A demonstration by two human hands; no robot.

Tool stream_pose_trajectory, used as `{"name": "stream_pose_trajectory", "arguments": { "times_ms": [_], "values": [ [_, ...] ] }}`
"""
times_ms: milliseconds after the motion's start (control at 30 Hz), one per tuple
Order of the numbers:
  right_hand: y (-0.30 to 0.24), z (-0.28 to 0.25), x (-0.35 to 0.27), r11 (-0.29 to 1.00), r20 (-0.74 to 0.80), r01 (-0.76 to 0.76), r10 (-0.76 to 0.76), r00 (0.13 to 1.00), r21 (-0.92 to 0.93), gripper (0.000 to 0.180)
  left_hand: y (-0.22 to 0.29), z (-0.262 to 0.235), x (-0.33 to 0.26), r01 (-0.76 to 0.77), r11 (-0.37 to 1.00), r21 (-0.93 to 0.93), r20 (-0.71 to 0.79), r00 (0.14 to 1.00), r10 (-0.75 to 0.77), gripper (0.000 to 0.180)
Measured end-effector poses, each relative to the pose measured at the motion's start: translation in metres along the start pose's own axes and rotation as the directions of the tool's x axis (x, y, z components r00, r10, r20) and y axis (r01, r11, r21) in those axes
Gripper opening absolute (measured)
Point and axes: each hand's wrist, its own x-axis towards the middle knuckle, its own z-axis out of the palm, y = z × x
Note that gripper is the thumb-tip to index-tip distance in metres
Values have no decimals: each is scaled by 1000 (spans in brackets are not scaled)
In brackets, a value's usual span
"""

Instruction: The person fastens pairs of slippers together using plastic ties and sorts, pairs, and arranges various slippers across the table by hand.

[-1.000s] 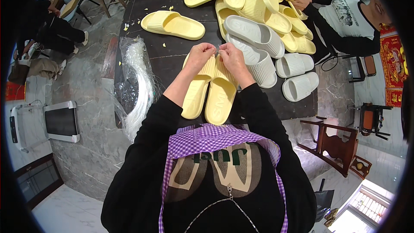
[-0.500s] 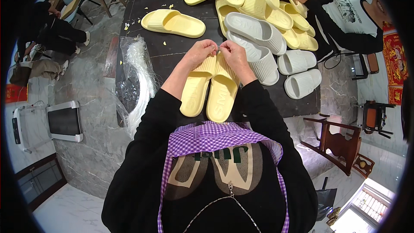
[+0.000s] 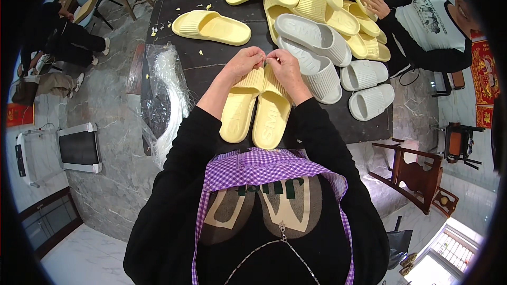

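Observation:
A pair of pale yellow slide sandals (image 3: 271, 120) lies side by side on the dark table, heels toward me. Over their toe ends, my left hand (image 3: 244, 64) and my right hand (image 3: 286, 74) meet with fingertips nearly touching. Both are closed in a pinch; whatever is between the fingers is too small to make out. To the left of my left forearm lies a bundle of clear plastic strands (image 3: 177, 95) in a transparent bag. A single yellow slide sandal (image 3: 211, 27) rests farther off, beyond my left hand.
Yellow slide sandals (image 3: 311, 4) are heaped at the far side. Grey slide sandals (image 3: 323, 79) lie right of my right hand, with another grey pair (image 3: 369, 92) near the table's right edge. A co-worker's hand (image 3: 376, 5) touches the heap. A wooden chair (image 3: 412, 171) stands at right.
My fingertips have shifted slightly, still pinched above the yellow pair. The co-worker's hand has moved a little to the right and nearer along the heap.

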Motion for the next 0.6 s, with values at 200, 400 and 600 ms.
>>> {"name": "stream_pose_trajectory", "arguments": {
  "times_ms": [200,400,600],
  "values": [
    [4,8,-3,998,1,-65,65,998,-12,11,-5,-1,0,12,1000,4,-39,999,-12,11],
    [11,5,-2,995,28,-95,96,995,-34,11,-6,3,3,88,996,-30,-50,995,-90,11],
    [8,7,-3,998,61,-19,23,998,-61,11,-12,-1,5,81,997,-17,-65,995,-81,8]
  ]
}}
